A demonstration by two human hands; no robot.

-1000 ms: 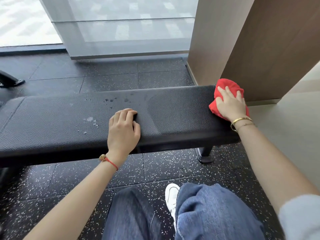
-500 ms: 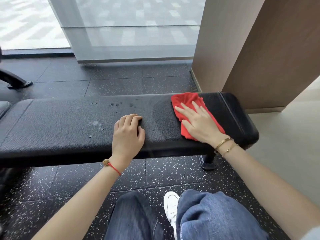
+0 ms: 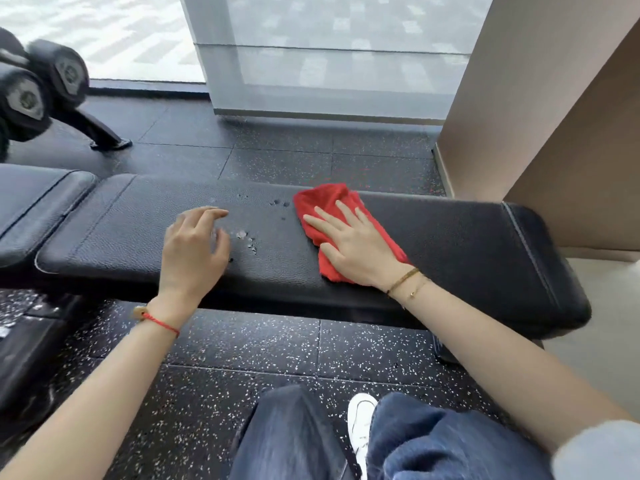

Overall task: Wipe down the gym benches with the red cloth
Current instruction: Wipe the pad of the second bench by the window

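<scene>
A black padded gym bench (image 3: 467, 244) runs across the view. The red cloth (image 3: 323, 202) lies flat on its middle. My right hand (image 3: 353, 242) presses down on the cloth with fingers spread. Droplets and wet spots (image 3: 247, 237) sit on the pad just left of the cloth. My left hand (image 3: 192, 247) hovers over the pad left of those spots, fingers loosely curled and apart, holding nothing.
A second black pad (image 3: 31, 199) adjoins the bench at the left. Dumbbells on a rack (image 3: 38, 84) stand at the far left, with the rack foot (image 3: 104, 133) on the floor. A tan wall (image 3: 540, 116) rises behind the bench's right end. My knees and a white shoe (image 3: 360, 424) are below.
My right hand has slid the red cloth leftward from the bench's right end to its middle. My left hand has lifted off the front edge and opened.
</scene>
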